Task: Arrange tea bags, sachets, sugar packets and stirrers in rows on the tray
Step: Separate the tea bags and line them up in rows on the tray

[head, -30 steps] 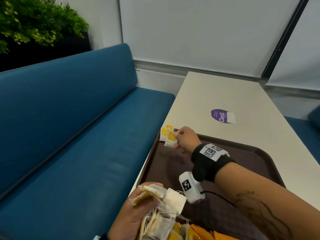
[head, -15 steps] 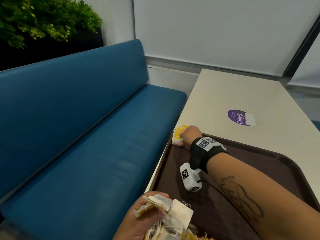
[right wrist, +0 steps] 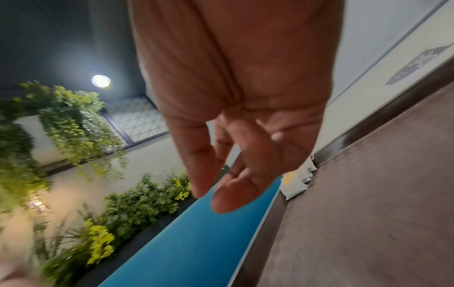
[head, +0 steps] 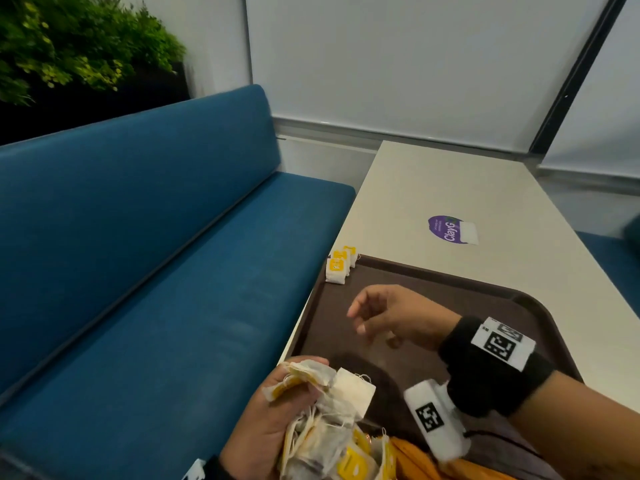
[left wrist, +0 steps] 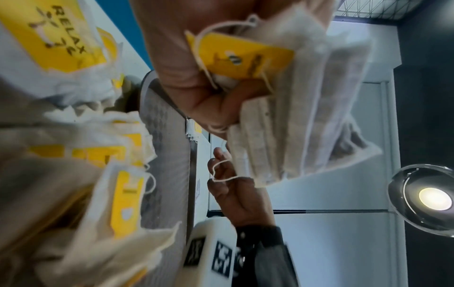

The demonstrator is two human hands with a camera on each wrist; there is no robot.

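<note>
A dark brown tray point(head: 491, 296) lies on the pale table. Three tea bags point(head: 337, 268) with yellow tags stand in a short row at the tray's far left corner, seen also in the right wrist view as tea bags point(right wrist: 296, 184). My left hand point(head: 277, 410) at the near left grips a bunch of tea bags point(head: 332, 403), the bunch of tea bags point(left wrist: 282, 108) filling the left wrist view. My right hand point(head: 381, 317) hovers over the tray's middle, fingers loose and empty, apart from the row. In the right wrist view the right hand point(right wrist: 221, 174) holds nothing.
A blue bench point(head: 156, 271) runs along the table's left edge. A purple sticker point(head: 446, 229) lies on the table point(head: 450, 188) beyond the tray. More loose tea bags and an orange packet point(head: 415, 459) lie at the tray's near edge. Plants point(head: 69, 46) stand behind the bench.
My right hand has let go of a tea bag at the tray's far left corner and drawn back toward me over the tray. The left hand still holds its bunch.
</note>
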